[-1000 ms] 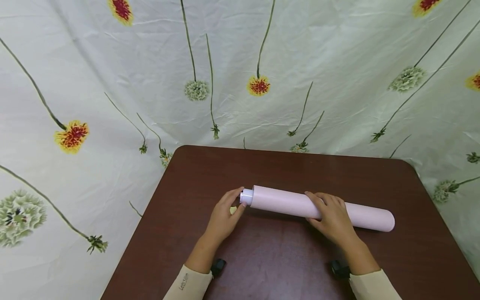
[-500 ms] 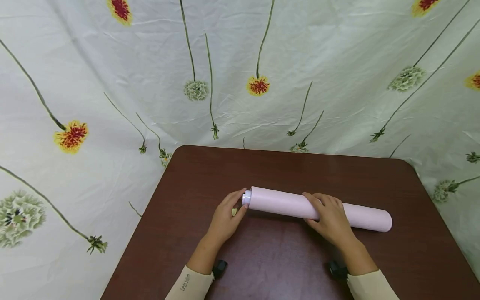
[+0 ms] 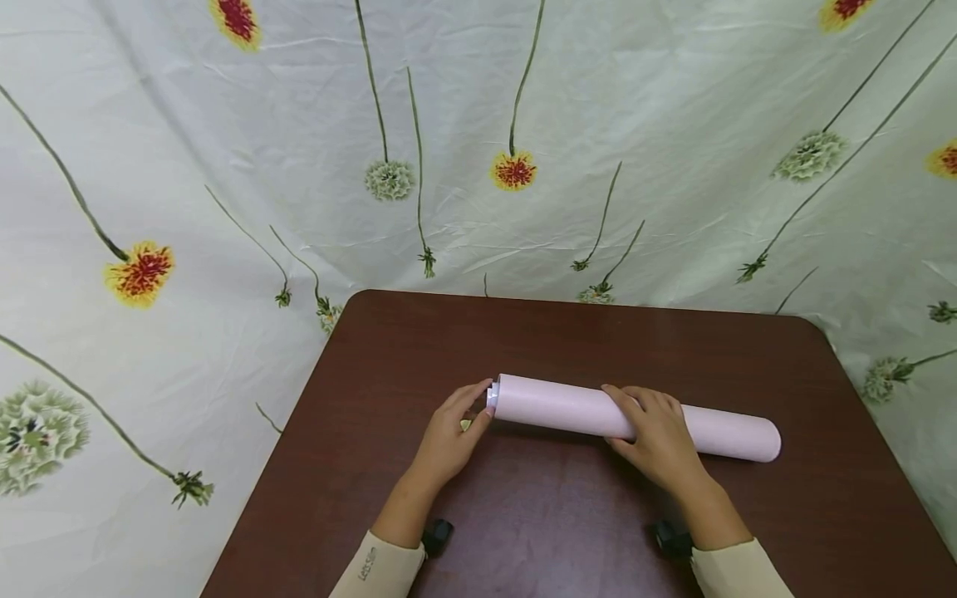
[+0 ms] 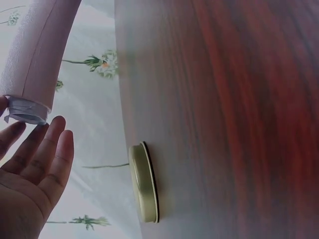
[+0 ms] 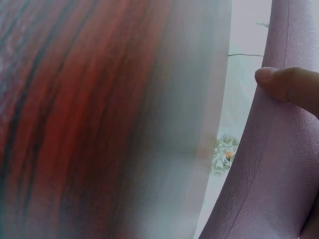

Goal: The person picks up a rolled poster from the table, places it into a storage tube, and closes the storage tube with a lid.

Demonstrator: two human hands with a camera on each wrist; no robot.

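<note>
A long pale pink tube [image 3: 553, 404] lies slanted across the table, its rounded right end nearer the front. Out of its open left end a short bit of white rolled paper [image 3: 490, 396] sticks. My left hand [image 3: 439, 444] pinches this paper between thumb and fingers. The other fingers [image 4: 40, 162] spread under the tube's mouth in the left wrist view. My right hand [image 3: 661, 440] grips the tube around its middle, thumb [image 5: 281, 82] across the textured surface. A gold round lid [image 4: 143, 184] rests on the table by the left hand, mostly hidden by it in the head view.
The dark brown table [image 3: 419, 332] has rounded far corners. Behind it and along its sides hangs a white flowered cloth [image 3: 299, 149]. A dark wrist device [image 3: 437, 537] sits at the left wrist and another [image 3: 670, 540] at the right.
The white rolled paper has slid further into the tube, so less of it shows. The left hand has moved slightly right with it. The tube and right hand have shifted slightly left.
</note>
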